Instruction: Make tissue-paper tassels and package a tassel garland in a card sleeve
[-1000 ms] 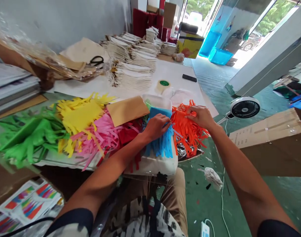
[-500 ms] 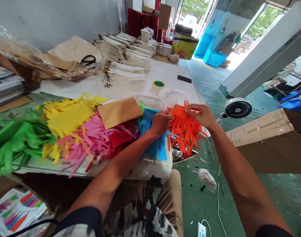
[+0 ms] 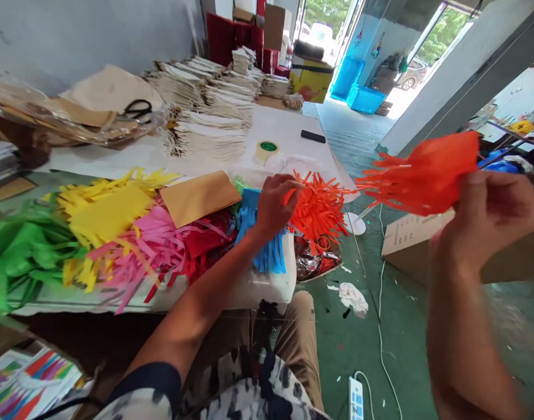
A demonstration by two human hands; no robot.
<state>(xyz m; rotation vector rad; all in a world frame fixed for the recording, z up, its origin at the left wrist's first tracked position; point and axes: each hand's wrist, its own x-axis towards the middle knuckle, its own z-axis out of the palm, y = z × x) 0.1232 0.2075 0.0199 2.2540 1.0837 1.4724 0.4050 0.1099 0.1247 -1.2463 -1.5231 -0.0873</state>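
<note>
While aloft, fringe (image 3: 419, 172) in right hand (image 3: 489, 219)

Orange fringe (image 3: 424, 172), blue fringe (image 3: 260, 233)

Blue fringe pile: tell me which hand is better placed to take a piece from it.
Probably left: the left hand rests on the blue fringe pile; the right hand is raised aside, holding an orange fringed piece.

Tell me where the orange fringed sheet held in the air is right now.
Head view, upper right: the orange fringed sheet is held up in the right hand above the green floor, right of the orange pile that the left hand touches.
</note>
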